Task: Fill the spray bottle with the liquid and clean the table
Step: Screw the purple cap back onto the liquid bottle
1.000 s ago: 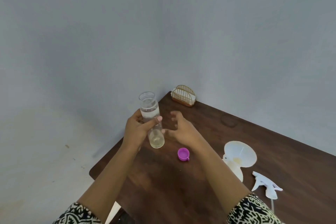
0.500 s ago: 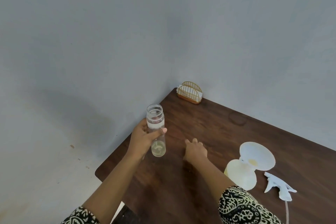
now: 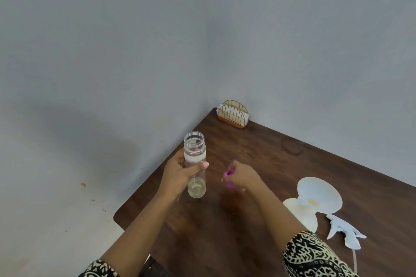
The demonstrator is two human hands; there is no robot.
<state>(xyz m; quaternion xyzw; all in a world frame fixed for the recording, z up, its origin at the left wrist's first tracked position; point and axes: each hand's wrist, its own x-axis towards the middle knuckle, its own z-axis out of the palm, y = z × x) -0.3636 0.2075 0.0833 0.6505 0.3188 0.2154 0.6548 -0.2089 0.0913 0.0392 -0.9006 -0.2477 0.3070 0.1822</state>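
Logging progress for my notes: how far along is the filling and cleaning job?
Pouring looks done: funnel sits in the spray bottle. In hand: left hand holds the open clear bottle, right hand its purple cap. Left: attaching the trigger sprayer, cleaning the table.

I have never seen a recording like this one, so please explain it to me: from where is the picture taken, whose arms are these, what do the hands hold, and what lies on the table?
A camera worn on a person's head looks forward and down, so the two bare arms belong to that person. The left hand holds an uncapped clear plastic bottle with a little pale liquid at the bottom. The right hand closes on a small purple cap. On the dark brown wooden table stand a cream spray bottle body with a white funnel in its neck, a white trigger spray head lying beside it, and a gold wire napkin holder in the far corner.
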